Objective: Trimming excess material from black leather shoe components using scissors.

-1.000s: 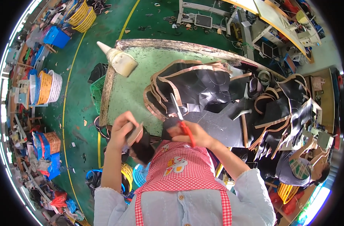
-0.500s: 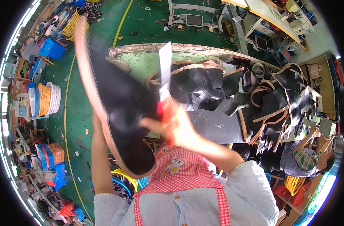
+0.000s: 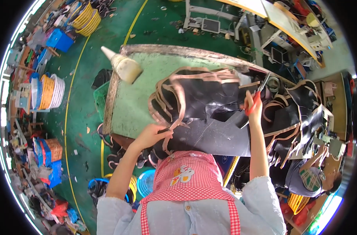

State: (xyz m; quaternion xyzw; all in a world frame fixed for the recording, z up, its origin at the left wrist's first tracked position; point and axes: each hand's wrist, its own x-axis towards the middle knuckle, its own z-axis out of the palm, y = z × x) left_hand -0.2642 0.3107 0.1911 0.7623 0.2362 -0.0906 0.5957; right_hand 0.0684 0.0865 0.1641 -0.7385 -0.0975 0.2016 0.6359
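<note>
My left hand [image 3: 153, 136] is closed in a pinch on the tan-edged rim of a black leather piece [image 3: 177, 96] at the near left of a stack. This piece curves in a loop and looks like a boot upper. Further right, my right hand [image 3: 253, 106] grips a pair of scissors [image 3: 258, 100] by their red handles, the metal blades pointing away from me. Beneath the scissors lies the right end of the stacked black leather pieces [image 3: 209, 92]. Part of the left fingertips' hold is hidden by the hand itself.
A yellowish squeeze bottle [image 3: 125, 69] with a white nozzle lies at the green table's [image 3: 135, 102] far left corner. More tan-edged black pieces [image 3: 290, 105] hang at the right, near a roll of tape [image 3: 273, 83]. Another person [image 3: 313, 176] works at far right. Baskets [image 3: 146, 183] stand below.
The large black piece held up before me has gone down onto the stack. My right hand with the scissors has moved right; my left hand now shows at the stack's near edge. The bottle is uncovered.
</note>
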